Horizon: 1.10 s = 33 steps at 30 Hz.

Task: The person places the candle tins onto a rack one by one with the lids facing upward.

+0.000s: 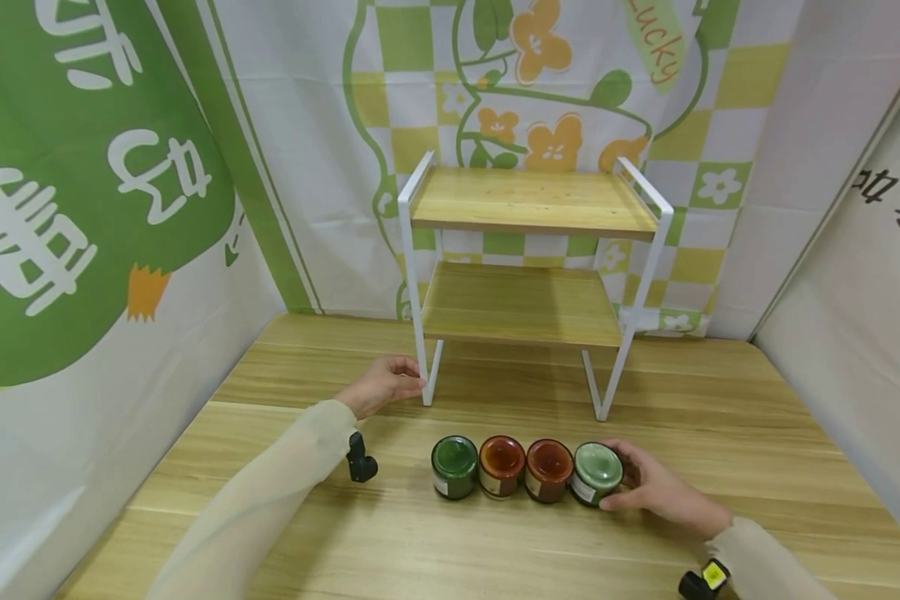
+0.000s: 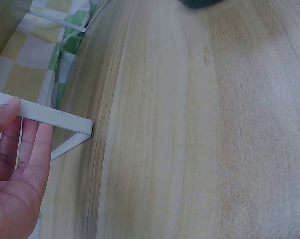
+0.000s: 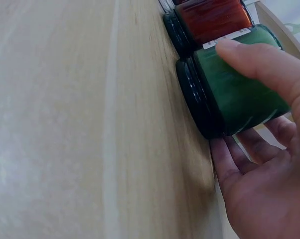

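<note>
Cream sleeves [image 1: 262, 500] nearest me, I watch the right hand [image 1: 656, 489] grip a light green jar [image 1: 597, 468] on the tabletop [image 1: 495, 558], three jars [image 1: 502, 465] lined up left of that hand, the left hand [image 1: 382, 385] pinching a white shelf leg [image 1: 416, 308].

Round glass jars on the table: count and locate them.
4, in a row on the wooden table, left to right: dark green jar, amber jar, reddish-brown jar, and pale green jar gripped by the right hand. None appears hidden.
</note>
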Each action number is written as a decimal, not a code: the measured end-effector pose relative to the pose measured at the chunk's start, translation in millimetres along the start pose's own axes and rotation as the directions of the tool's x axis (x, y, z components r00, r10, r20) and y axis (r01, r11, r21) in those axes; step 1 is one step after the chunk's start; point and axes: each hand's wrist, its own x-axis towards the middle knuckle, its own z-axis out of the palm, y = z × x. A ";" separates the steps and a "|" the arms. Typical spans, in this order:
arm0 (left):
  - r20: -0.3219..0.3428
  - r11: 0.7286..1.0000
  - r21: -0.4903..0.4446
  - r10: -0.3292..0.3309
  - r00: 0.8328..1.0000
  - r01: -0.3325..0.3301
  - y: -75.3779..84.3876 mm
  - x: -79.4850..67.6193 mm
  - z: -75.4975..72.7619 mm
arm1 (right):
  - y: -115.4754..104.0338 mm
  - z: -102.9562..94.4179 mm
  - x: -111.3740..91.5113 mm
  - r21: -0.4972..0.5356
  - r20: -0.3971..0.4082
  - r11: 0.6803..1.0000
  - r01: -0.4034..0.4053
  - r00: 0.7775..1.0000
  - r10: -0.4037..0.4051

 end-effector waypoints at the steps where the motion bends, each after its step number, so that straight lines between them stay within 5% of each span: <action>1: 0.001 1.000 -0.001 0.001 1.000 -0.001 0.0 0.0 -0.1 | 0.2 0.1 0.3 -0.004 0.003 1.000 0.007 1.000 -0.007; 33: -0.004 0.997 0.073 0.001 1.000 0.000 0.8 -0.5 -0.5 | -3.5 -1.8 -0.2 -0.237 -0.100 0.965 -0.109 0.991 0.087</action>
